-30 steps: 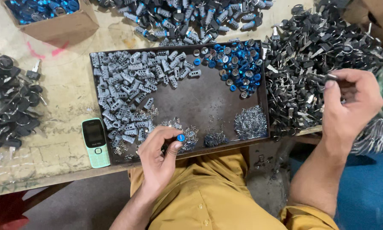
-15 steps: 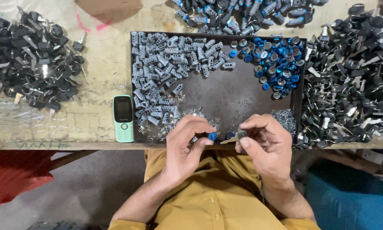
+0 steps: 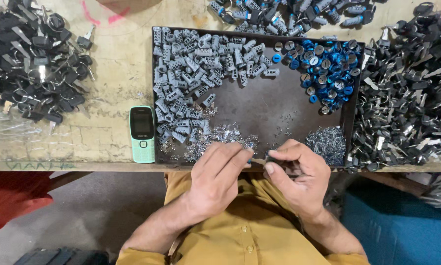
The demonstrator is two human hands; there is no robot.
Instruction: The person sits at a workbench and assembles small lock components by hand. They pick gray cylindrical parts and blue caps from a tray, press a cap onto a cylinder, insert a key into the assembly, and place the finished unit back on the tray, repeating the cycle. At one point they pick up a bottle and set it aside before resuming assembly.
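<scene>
Hands meet at the near edge of a dark tray (image 3: 259, 105): the left hand (image 3: 215, 179) and right hand (image 3: 299, 174) pinch one small dark part (image 3: 268, 157) between closed fingertips, possibly a key head. The tray holds grey cylinders (image 3: 196, 73), blue caps (image 3: 326, 68) and tiny metal bits (image 3: 326, 142).

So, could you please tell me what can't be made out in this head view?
- Small part pinched between left hand and right hand: mostly covered by fingers.
- Tiny metal bits in the dark tray: too small to identify.
- Black key pile: cut off by the right edge.
</scene>
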